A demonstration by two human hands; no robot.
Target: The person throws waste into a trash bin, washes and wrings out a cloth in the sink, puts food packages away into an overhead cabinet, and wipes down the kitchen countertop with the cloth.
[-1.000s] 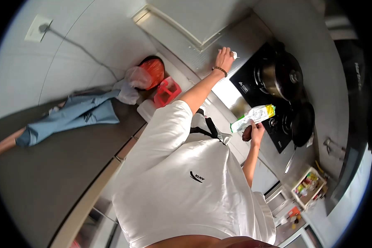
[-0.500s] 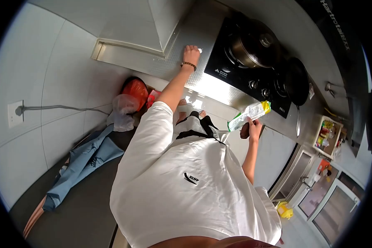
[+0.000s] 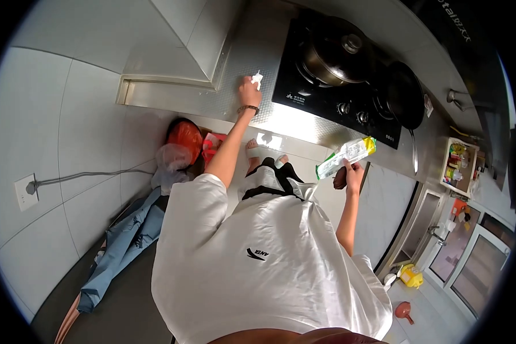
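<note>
My left hand, with a beaded bracelet at the wrist, is closed on a crumpled white tissue. It rests at the metal countertop, left of the black cooktop. In my right hand is a green, white and yellow package, held in front of the counter near the cooktop's right part. A dark brown object is beside that hand's fingers; I cannot make out what it is.
A lidded pot and a dark pan stand on the cooktop. Red and clear bags are at the left, near blue cloth. A condiment basket is at the right. A yellow bag lies on the floor.
The view has turned and shifted. My left hand has moved a little toward the counter's front edge, and more of the tissue shows. My right hand still holds the package.
</note>
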